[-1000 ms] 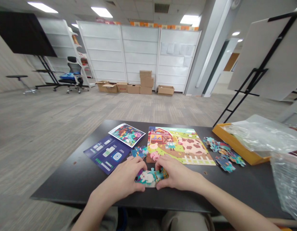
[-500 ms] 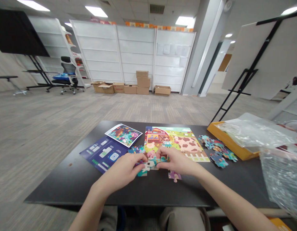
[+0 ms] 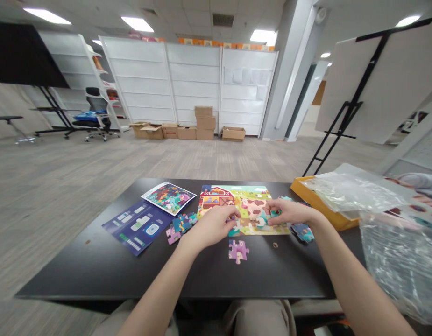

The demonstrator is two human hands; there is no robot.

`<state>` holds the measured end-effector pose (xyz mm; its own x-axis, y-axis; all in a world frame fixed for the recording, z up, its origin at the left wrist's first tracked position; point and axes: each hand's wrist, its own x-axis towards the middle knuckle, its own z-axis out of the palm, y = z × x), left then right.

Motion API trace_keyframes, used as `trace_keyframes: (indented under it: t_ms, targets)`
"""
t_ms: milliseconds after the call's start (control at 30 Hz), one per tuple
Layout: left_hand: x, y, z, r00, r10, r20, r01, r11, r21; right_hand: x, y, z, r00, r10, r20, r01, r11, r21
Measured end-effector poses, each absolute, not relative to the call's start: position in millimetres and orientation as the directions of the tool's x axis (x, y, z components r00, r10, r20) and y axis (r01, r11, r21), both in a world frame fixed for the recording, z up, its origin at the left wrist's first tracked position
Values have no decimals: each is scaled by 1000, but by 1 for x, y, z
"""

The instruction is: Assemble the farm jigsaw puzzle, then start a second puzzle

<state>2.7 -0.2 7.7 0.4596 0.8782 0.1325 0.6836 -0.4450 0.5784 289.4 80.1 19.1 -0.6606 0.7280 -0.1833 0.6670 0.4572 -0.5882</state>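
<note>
My left hand point(image 3: 216, 225) is closed on a teal puzzle piece point(image 3: 234, 229) at the lower left part of the farm picture point(image 3: 251, 190). Over the right part of that picture, my right hand point(image 3: 289, 211) pinches a teal and white piece point(image 3: 263, 220). A purple piece point(image 3: 238, 251) lies by itself on the black table just below the picture. Left of my left hand are blue and purple pieces point(image 3: 182, 224). More pieces point(image 3: 302, 232) lie under and beyond my right wrist, partly hidden.
A dark blue sheet point(image 3: 138, 226) and a picture card point(image 3: 169, 198) lie on the left of the table point(image 3: 107, 275). At the right are a yellow box point(image 3: 322, 208) and crumpled clear plastic point(image 3: 400, 261). A small brown bit point(image 3: 275, 245) lies near the middle.
My hands have moved apart, the right one going right over the farm picture with a teal and white piece. The purple piece near the table's middle is now fully uncovered. The view has shifted slightly.
</note>
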Motion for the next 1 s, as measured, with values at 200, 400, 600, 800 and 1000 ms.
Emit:
trace_keyframes:
  t_ms: [200, 400, 600, 800, 1000]
  targets:
    - [42, 40, -12, 566, 818, 103, 645, -517, 562, 294, 84, 6, -682, 704, -196, 624, 421, -659]
    - [51, 41, -24, 580, 808, 108, 668, -547, 504, 294, 89, -4, -697, 679, -230, 631, 427, -648]
    - [40, 33, -32, 633, 762, 140, 640, -616, 460, 292, 90, -6, -664, 708, -239, 675, 431, -599]
    - [47, 33, -38, 643, 744, 183, 616, -644, 454, 294, 95, -11, -682, 692, -237, 652, 427, -627]
    - [52, 31, -33, 684, 710, 166, 610, -681, 405, 296, 97, -16, -678, 704, -213, 653, 445, -613]
